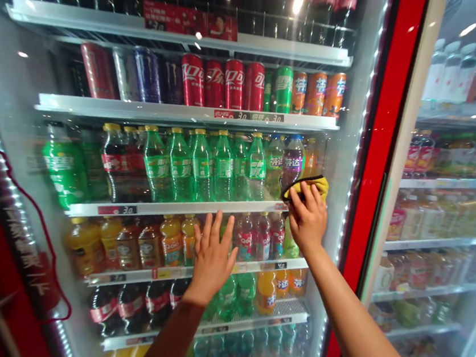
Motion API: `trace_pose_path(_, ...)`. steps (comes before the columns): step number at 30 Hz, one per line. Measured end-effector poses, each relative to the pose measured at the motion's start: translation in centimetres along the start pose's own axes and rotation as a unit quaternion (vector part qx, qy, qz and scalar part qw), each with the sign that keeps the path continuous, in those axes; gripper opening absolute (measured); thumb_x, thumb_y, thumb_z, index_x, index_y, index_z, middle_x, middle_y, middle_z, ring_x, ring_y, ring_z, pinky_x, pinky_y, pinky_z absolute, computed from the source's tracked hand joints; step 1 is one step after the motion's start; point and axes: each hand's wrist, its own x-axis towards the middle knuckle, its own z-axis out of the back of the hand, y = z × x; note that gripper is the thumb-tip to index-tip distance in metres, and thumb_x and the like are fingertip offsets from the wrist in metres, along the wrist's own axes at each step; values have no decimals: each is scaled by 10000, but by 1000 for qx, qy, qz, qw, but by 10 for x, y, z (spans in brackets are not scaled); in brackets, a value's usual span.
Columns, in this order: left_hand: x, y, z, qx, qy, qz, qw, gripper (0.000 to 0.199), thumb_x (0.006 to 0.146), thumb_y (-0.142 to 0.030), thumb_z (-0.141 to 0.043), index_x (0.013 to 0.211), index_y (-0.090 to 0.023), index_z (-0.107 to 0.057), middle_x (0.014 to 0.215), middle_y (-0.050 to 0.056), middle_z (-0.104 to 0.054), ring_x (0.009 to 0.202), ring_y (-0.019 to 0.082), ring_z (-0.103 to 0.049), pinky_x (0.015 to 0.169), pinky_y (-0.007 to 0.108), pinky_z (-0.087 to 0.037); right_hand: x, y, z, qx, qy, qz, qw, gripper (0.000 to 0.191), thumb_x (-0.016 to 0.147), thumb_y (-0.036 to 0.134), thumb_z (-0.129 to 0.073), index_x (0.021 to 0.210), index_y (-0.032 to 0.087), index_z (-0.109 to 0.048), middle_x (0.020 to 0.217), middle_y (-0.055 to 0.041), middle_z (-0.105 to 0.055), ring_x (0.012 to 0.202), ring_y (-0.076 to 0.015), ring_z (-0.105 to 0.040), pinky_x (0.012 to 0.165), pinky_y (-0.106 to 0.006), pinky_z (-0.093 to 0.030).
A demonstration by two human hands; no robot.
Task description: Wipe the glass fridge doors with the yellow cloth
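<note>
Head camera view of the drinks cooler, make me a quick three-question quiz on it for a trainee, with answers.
1. Which hand holds the yellow fabric cloth with black edging: (a) left, (b) right?
2. True or false: the left hand grips a bottle.
3. Fill in: the red metal cans stand one level ____ the green plastic bottles with yellow caps.

Key:
1. b, the right hand.
2. False; its fingers are spread.
3. Above.

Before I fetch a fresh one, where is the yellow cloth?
In the head view, the yellow cloth is right of centre, under the right hand, overlapping the lower right of the purple bottle with the blue cap.
</note>
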Motion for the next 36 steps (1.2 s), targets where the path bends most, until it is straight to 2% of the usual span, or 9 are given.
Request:
trace_pose_path(5,1,22,9,-5,3,0,1000,832,957,-334,-610,1639,-208,-150,1701,190,-159,1583,371,-68,1243,675,-167,33,60,-23,-20,-17,-66,997,716,944,184,-540,1603,348,-312,1599,-103,-442,1485,-382,-359,1116,-673,-384)
trace_pose_path(9,5,29,11,-11,2,-3,1000,840,950,-350,-623,1638,-213,-160,1701,193,-156,1583,378,-60,1238,688,-156,24,100,-25,-21,16,-5,1000,713,939,165,-525,1603,324,-322,1586,-97,-466,1490,-337,-366,1134,-605,-396)
trace_pose_path(14,-1,36,13,-21,12,-14,1000,835,954,-326,-610,1640,-214,-147,1705,174,-158,1585,364,-76,1249,670,-156,-9,80,-6,10,92,153,984,603,965,211,-542,1544,338,-433,1537,-56,-538,1458,-277,-425,1219,-566,-297)
trace_pose_path(19,-16,64,21,-16,11,-9,1000,854,941,-341,-633,1640,-238,-153,1708,155,-164,1586,355,-77,1256,657,-147,12,69,-13,-20,3,13,1000,647,945,195,-557,1556,350,-411,1561,-85,-501,1467,-326,-408,1159,-607,-374)
trace_pose_path(21,-23,77,25,-9,5,1,1000,853,942,-351,-633,1640,-251,-152,1711,147,-159,1586,355,-83,1257,656,-141,31,93,-26,-34,-14,-29,999,704,943,177,-539,1594,350,-332,1586,-103,-463,1481,-348,-382,1129,-634,-395)
trace_pose_path(25,-32,92,28,-1,-1,10,1000,855,945,-355,-629,1640,-243,-144,1710,154,-158,1586,356,-84,1258,651,-145,50,160,-46,-30,15,-6,999,787,949,162,-514,1637,332,-173,1600,-124,-439,1498,-356,-343,1150,-681,-334)
trace_pose_path(28,-35,93,28,-1,0,16,1000,851,952,-352,-614,1642,-222,-132,1707,170,-161,1587,355,-72,1260,641,-155,37,187,-47,-16,42,47,998,724,963,167,-506,1623,319,-251,1596,-103,-453,1507,-321,-333,1196,-638,-296)
trace_pose_path(33,-36,96,30,0,11,13,1000,845,960,-332,-596,1643,-213,-114,1701,175,-178,1584,357,-98,1260,638,-158,1,157,-28,14,93,156,983,561,967,217,-538,1509,351,-484,1536,-45,-540,1452,-266,-425,1237,-553,-274)
trace_pose_path(36,-37,107,36,-1,10,18,1000,863,958,-317,-596,1646,-228,-84,1709,159,-155,1582,356,-113,1259,636,-168,6,132,-24,16,43,93,995,602,946,212,-561,1520,369,-468,1516,-53,-556,1425,-300,-456,1177,-570,-362)
